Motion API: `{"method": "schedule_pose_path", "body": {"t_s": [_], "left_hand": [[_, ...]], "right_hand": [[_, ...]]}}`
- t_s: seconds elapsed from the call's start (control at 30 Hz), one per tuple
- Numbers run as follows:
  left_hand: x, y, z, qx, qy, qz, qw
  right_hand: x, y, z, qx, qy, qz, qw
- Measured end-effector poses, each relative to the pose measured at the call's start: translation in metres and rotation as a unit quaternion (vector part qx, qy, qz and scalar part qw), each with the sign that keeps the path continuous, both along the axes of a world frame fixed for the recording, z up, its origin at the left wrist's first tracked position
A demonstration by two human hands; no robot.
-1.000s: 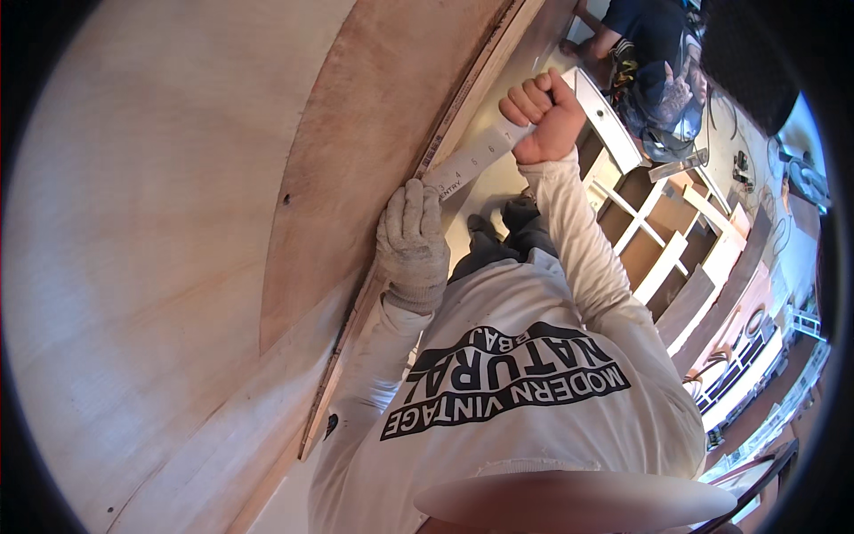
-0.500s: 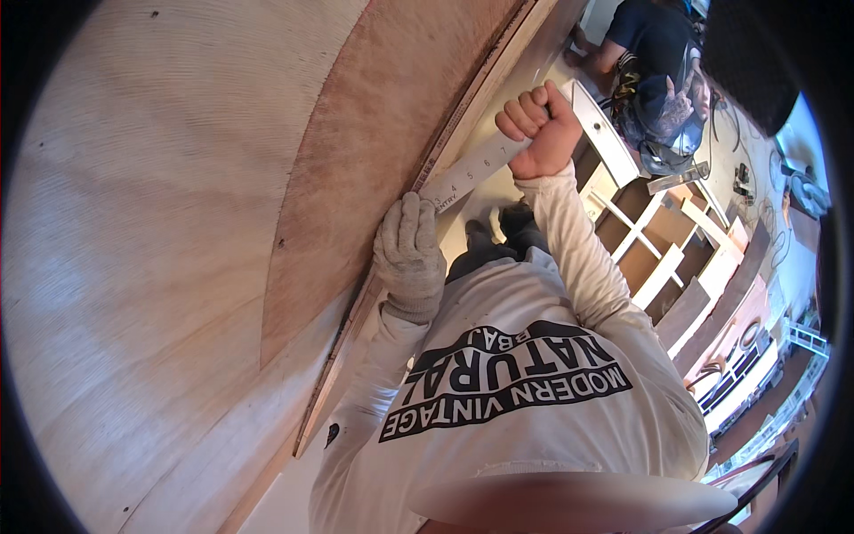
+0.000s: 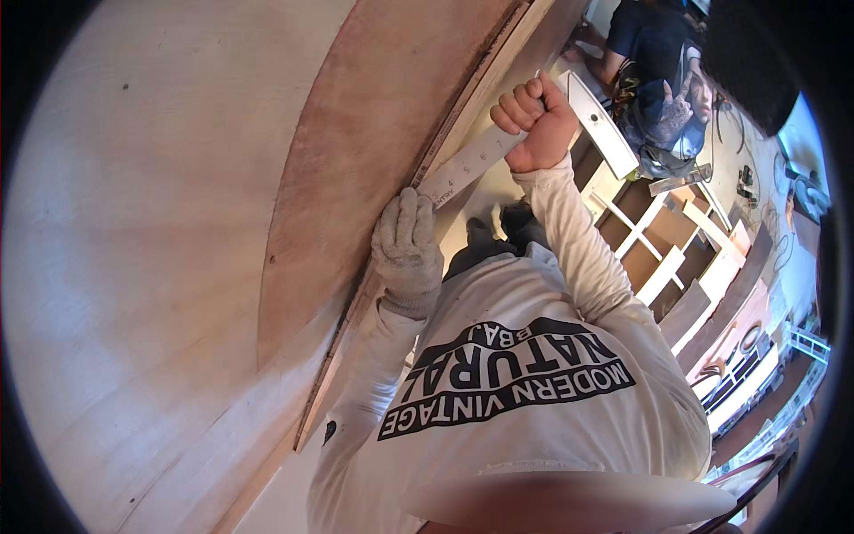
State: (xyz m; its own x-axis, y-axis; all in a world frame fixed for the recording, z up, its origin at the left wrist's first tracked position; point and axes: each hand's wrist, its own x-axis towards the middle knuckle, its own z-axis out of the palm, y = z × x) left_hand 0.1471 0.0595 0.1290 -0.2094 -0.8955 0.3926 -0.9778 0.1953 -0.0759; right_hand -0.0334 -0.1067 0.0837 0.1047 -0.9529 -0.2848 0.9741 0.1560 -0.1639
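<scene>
My right hand [image 3: 537, 125] is bare and closed in a fist around the far end of a flat, pale, ruler-marked blade [image 3: 467, 170]. The blade slants from the fist down to the edge of a large wooden panel [image 3: 169, 196]; whether it has teeth I cannot tell. On my left hand [image 3: 407, 245] is a light work glove. Its straight fingers lie flat side by side against the panel's edge, beside the blade's lower end, and the thumb is hidden. A darker, curved-edged area [image 3: 356, 160] runs along that side of the panel.
Beyond my right arm stands a pale wooden frame with compartments [image 3: 642, 227], and a white drawer-like piece [image 3: 598, 120] lies nearby. A co-worker [image 3: 654, 44] in dark clothes bends over at the far right. Cables and loose boards [image 3: 725, 294] lie on the floor.
My right fist has shifted slightly away and left with the blade. My left hand stays at the panel's edge. Marks on the panel appear a little lower and further left.
</scene>
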Motion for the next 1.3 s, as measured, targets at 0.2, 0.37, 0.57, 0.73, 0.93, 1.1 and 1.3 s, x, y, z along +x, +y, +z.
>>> {"method": "schedule_pose_path", "body": {"t_s": [0.2,0.37,0.57,0.73,0.93,1.1,1.3], "left_hand": [[-0.006,-0.007,-0.002,0.007,0.006,0.009,1.000],[-0.008,-0.010,0.000,-0.001,0.006,0.008,1.000],[-0.012,-0.020,-0.001,0.002,0.006,0.001,1.000],[-0.018,-0.019,-0.009,-0.015,0.011,0.022,1.000],[-0.012,-0.021,-0.010,-0.047,0.026,-0.010,0.999],[0.011,0.038,0.017,0.048,0.023,0.013,0.999],[0.043,0.065,0.008,0.028,0.028,0.009,0.999]], "right_hand": [[-0.001,-0.014,0.004,0.012,-0.001,0.000,1.000],[-0.009,-0.002,0.001,-0.002,-0.008,-0.014,1.000],[-0.010,-0.021,0.001,0.005,0.016,-0.009,1.000],[-0.009,-0.025,0.003,0.016,0.045,-0.007,0.999],[-0.023,-0.020,-0.002,-0.028,-0.033,0.004,0.999],[0.005,0.058,0.007,0.012,-0.010,-0.029,0.999],[0.038,0.082,0.016,0.036,-0.002,-0.029,0.999]]}}
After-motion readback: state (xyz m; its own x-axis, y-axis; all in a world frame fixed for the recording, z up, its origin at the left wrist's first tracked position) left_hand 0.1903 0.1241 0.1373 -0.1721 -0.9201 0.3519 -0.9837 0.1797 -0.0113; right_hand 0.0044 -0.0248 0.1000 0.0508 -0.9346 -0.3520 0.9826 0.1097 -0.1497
